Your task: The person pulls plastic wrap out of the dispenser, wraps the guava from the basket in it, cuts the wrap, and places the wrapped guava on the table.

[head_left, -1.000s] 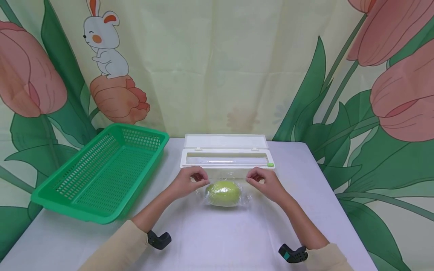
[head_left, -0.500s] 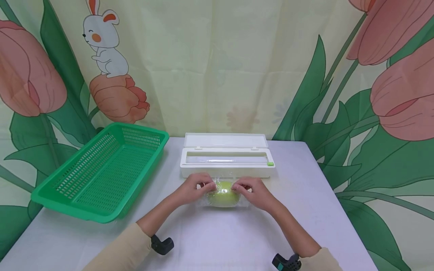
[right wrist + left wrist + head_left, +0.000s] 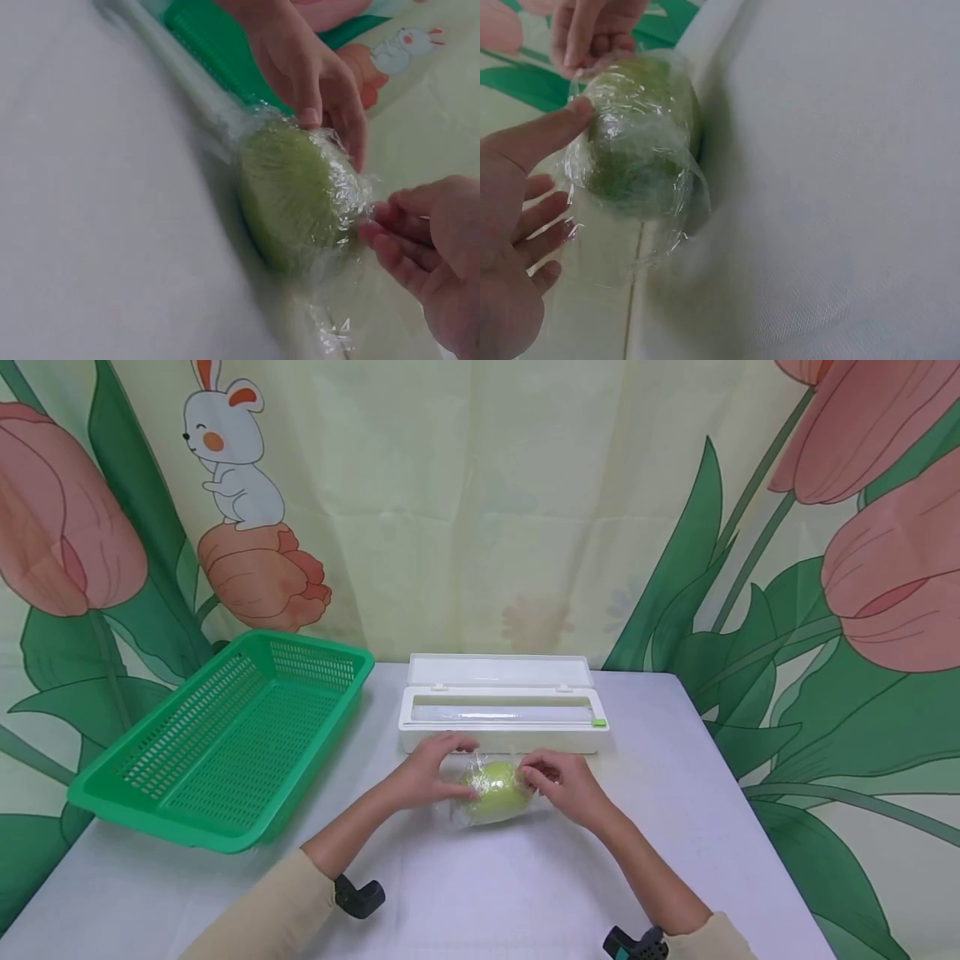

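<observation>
A green oval fruit (image 3: 497,793) lies on the table, wrapped in clear cling film (image 3: 679,161) with loose crinkled ends. On its left side is my left hand (image 3: 427,770), thumb touching the film and the other fingers spread apart, as the left wrist view (image 3: 514,225) shows. My right hand (image 3: 562,785) pinches the film at the fruit's upper right side between thumb and fingers. Just behind the fruit stands a white cling film dispenser (image 3: 502,739), lid raised, with a roll (image 3: 502,715) inside and a green slider (image 3: 598,723) at its right end.
At the left of the table sits a green plastic basket (image 3: 330,752) with slotted walls. A white cloth (image 3: 495,893) covers the table. Behind it hangs a curtain (image 3: 480,510) printed with tulips and a rabbit.
Both hands came inward and down from behind the fruit onto its film. The left fingers then spread from a pinch. The fruit has tilted slightly.
</observation>
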`<state>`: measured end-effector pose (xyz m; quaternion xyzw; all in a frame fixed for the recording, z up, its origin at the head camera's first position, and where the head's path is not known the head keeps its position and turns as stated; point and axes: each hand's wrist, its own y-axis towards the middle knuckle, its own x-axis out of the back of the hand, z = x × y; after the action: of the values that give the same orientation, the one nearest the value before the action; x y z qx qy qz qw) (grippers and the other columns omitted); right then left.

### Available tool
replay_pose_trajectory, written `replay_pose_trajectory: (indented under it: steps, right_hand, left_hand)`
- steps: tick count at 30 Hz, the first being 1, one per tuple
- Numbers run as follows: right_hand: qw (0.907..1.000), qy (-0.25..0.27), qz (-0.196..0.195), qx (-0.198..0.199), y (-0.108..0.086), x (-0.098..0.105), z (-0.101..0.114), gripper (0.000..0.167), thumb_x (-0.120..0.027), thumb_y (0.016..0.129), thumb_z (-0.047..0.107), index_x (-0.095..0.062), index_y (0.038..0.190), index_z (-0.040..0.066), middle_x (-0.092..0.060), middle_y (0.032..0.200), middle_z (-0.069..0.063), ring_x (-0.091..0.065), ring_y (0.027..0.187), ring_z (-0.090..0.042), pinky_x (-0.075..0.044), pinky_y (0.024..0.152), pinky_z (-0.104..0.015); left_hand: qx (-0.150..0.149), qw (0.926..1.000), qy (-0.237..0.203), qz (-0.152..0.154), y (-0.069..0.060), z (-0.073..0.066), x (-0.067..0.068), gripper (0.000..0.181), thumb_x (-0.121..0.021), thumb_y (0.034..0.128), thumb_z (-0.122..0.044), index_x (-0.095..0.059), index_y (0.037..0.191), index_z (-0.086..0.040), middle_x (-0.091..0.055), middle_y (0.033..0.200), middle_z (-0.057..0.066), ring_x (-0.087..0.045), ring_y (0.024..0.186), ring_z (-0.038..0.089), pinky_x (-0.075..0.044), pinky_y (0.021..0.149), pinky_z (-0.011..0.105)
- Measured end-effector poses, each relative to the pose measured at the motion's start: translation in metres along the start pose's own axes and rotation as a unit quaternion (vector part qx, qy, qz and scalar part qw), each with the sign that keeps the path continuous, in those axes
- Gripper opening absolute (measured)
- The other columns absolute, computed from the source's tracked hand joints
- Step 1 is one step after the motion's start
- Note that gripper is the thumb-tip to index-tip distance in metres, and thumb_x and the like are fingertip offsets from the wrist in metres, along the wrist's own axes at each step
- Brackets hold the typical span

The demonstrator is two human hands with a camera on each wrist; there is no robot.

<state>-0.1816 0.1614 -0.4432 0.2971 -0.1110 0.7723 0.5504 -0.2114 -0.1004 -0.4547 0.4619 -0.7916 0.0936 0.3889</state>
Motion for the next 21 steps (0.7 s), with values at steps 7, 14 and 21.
replay_pose_trajectory:
  steps: [7,14,21]
  right_hand:
    - [0.9975,-0.067,-0.023,-0.004,0.001,0.002,0.0,0.036,-0.081,0.077,0.015,-0.064,0.109,0.013,-0.063,0.107,-0.005,-0.059,0.077,-0.013,-0.051,0.063,-0.022]
    - [0.9935,-0.06,0.091,-0.034,0.006,0.009,-0.007,0.075,-0.078,0.08,0.032,-0.045,0.144,0.009,-0.049,0.146,-0.01,-0.048,0.132,-0.03,-0.047,0.102,-0.048]
    - [0.9856,-0.039,0.163,0.024,0.009,0.011,-0.01,0.057,-0.067,0.09,0.031,-0.049,0.143,0.02,-0.052,0.145,-0.003,-0.047,0.135,-0.027,-0.042,0.108,-0.051]
  left_hand:
    - [0.031,0.9966,-0.041,0.064,0.0,0.003,0.003,0.075,-0.082,0.0753,-0.038,-0.051,0.138,-0.008,-0.061,0.131,0.008,-0.057,0.121,0.026,-0.045,0.105,0.047]
    - [0.047,0.9903,-0.052,0.12,-0.001,0.007,0.003,0.066,-0.076,0.0813,-0.041,-0.054,0.138,-0.015,-0.06,0.135,0.004,-0.054,0.128,0.023,-0.042,0.109,0.046]
    - [-0.006,0.9923,-0.068,0.103,-0.002,0.012,-0.005,0.051,-0.063,0.0928,-0.037,-0.052,0.141,-0.022,-0.056,0.141,-0.002,-0.054,0.129,0.02,-0.048,0.103,0.043]
